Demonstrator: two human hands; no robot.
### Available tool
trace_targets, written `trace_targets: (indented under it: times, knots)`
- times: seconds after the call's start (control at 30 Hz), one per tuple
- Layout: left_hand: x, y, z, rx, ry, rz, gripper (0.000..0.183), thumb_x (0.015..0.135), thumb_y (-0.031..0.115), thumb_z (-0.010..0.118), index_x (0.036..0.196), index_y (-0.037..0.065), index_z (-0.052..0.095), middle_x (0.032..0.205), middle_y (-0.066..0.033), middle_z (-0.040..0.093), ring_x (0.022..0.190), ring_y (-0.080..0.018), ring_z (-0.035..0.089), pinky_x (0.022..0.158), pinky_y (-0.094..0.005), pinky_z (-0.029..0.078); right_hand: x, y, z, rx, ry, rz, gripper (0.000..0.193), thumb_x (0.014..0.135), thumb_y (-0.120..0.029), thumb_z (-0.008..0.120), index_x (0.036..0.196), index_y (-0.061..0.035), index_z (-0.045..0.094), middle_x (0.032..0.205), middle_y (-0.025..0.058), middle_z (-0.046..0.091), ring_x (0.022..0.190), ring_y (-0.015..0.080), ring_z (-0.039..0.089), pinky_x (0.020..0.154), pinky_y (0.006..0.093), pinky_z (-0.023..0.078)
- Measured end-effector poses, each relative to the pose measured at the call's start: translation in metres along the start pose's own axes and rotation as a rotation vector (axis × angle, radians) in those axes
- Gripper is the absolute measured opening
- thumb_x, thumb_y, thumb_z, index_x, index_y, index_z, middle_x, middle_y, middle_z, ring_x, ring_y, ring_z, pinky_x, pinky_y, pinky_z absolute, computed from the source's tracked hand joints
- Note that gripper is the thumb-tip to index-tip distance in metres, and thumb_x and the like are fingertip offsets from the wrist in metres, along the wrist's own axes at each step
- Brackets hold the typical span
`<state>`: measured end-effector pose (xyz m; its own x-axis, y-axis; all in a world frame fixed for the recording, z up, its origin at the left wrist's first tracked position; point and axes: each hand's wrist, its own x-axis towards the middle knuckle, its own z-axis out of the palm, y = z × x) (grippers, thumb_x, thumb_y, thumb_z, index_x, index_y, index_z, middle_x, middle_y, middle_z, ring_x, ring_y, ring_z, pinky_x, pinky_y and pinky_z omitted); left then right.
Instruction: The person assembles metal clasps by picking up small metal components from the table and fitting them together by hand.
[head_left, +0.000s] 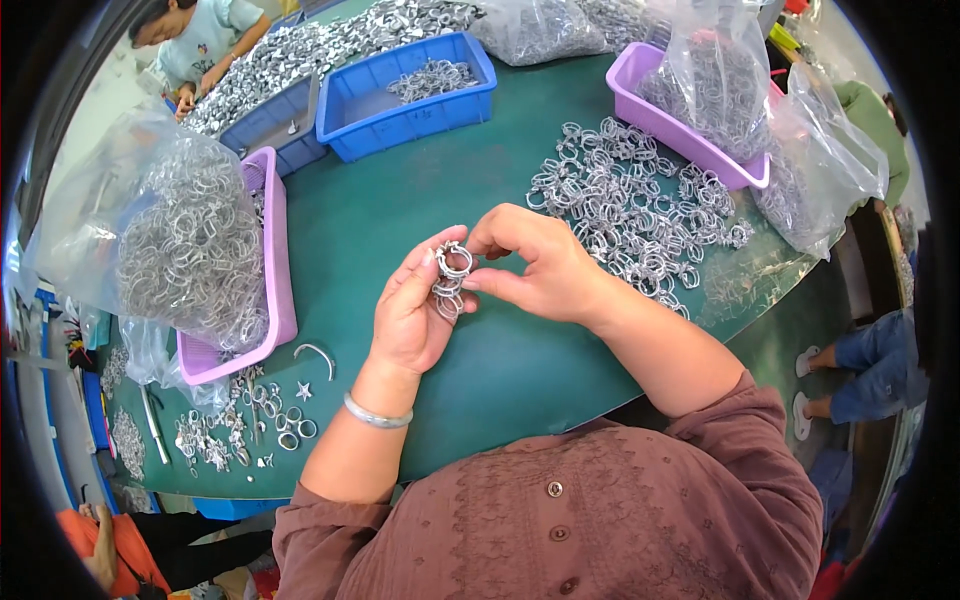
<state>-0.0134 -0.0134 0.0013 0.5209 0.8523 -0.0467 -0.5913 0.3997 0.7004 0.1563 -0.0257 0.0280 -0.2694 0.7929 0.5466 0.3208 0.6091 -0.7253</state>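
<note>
We note the left hand (412, 305) cupping a stack of metal rings (449, 283); the right hand (535, 265) pinches the top ring (455, 260), with the loose ring pile (630, 205) far right.

Maroon buttoned blouse (560, 510) (embroidered), silver bangle (377, 413).

Assembly workshop, green table (360, 215), bins of metal rings (640, 200)

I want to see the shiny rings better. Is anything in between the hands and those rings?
No. Both hands already touch the small bunch of metal rings: the left hand cradles it and the right hand pinches the top ring. Nothing visible sits between them.
</note>
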Motion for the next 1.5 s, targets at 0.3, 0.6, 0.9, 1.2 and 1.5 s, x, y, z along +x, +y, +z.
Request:
trace_targets:
  times: [0.3,0.6,0.9,1.2,1.5]
  knots:
    - [0.0,0.004,-0.003,0.001,0.014,0.011,0.038,0.088,0.024,0.045,0.118,0.002,0.044,0.101,-0.0097,0.056,0.08,-0.0183,0.058,0.057,-0.0285,0.051,0.007,-0.003,0.0,-0.061,-0.002,-0.101,0.021,0.064,-0.006,0.068,0.08,-0.0047,0.054,0.079,0.0078,0.054,0.073,0.0252,0.054,0.061,0.0325,0.045]
    - [-0.005,0.015,0.005,-0.055,0.075,-0.017,0.029,0.085,0.016,0.051,0.114,0.008,0.047,0.095,-0.0079,0.058,0.076,-0.0158,0.058,0.054,-0.0252,0.048,0.003,-0.007,-0.004,-0.14,0.106,-0.078,0.014,0.069,-0.006,0.064,0.079,-0.0042,0.055,0.083,0.0089,0.054,0.076,0.0262,0.055,0.065,0.0327,0.045]
    - [-0.017,0.143,0.099,0.766,0.187,0.323,0.028,0.081,0.007,0.053,0.109,0.005,0.051,0.086,-0.0048,0.056,0.07,-0.0126,0.055,0.054,-0.023,0.044,0.0,-0.003,-0.009,-0.095,0.156,-0.127,0.011,0.07,-0.004,0.062,0.076,-0.0032,0.053,0.08,0.0096,0.055,0.074,0.0276,0.055,0.063,0.0338,0.045]
    - [-0.011,0.327,0.108,2.004,0.835,0.375,0.032,0.079,0.017,0.057,0.109,0.006,0.056,0.086,-0.0038,0.058,0.069,-0.0118,0.051,0.059,-0.0263,0.043,0.003,-0.001,-0.008,-0.087,0.173,-0.186,0.008,0.07,-0.005,0.061,0.074,-0.0035,0.054,0.075,0.0091,0.055,0.072,0.0282,0.055,0.062,0.0351,0.045]
    - [-0.017,0.332,0.102,2.197,0.838,0.085,0.036,0.08,0.022,0.056,0.111,0.002,0.055,0.105,-0.0108,0.059,0.096,-0.0195,0.055,0.083,-0.0292,0.041,0.003,0.001,-0.005,-0.1,0.139,-0.197,0.007,0.071,-0.005,0.06,0.075,-0.0039,0.054,0.076,0.009,0.054,0.072,0.0276,0.055,0.063,0.0353,0.045]
